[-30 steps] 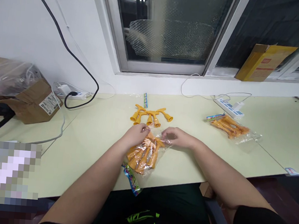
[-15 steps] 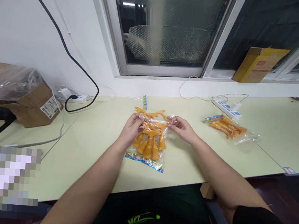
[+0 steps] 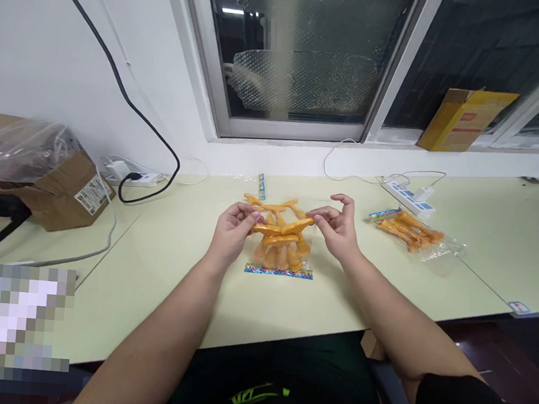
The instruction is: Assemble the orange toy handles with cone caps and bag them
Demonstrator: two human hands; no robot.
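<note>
A clear plastic bag of orange plastic pieces (image 3: pixel 281 240) is between my hands over the table, its blue patterned strip toward me. My left hand (image 3: pixel 236 227) is closed at the bag's upper left, thumb and fingers pinching it by an orange piece. On the upper right, my right hand (image 3: pixel 339 231) pinches it with thumb and finger, while another finger is raised. Whether film or plastic lies directly under the fingertips is hard to make out. Just behind lie more orange pieces (image 3: pixel 276 208), partly hidden, near a small patterned strip (image 3: pixel 262 187).
Another bag of orange pieces (image 3: pixel 410 230) lies to the right, before a power strip (image 3: pixel 407 197). At left are a cardboard box (image 3: pixel 70 186), a black cable (image 3: pixel 123 94) and a second power strip (image 3: pixel 143 179). A yellow carton (image 3: pixel 465 121) leans against the window.
The near end of the bag has lifted toward my hands and its strip now sits farther from the table edge. My right hand has shifted slightly and raised a finger.
</note>
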